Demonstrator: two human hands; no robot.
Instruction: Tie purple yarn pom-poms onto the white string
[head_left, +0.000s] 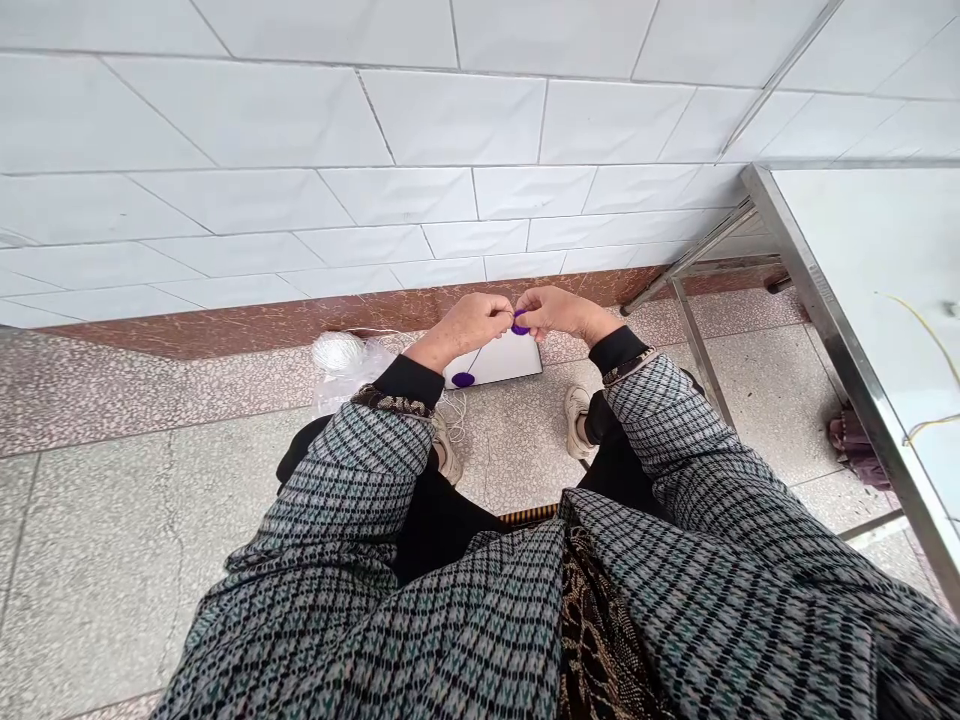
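My left hand and my right hand meet fingertip to fingertip in front of me, both pinched closed. A small purple yarn piece shows at the fingertips of my right hand, which grips it. From a purple ball of yarn a thin dark strand runs up to the fingers of my left hand, which pinch it. The ball lies on the near left end of a white box, below my hands. Any small tool between the fingers is too hidden to make out.
On the speckled floor to the left sits a white ball of yarn with a clear plastic bag. Loose white yarn lies near my left shoe. A metal-framed table stands on the right, and a white tiled wall rises ahead.
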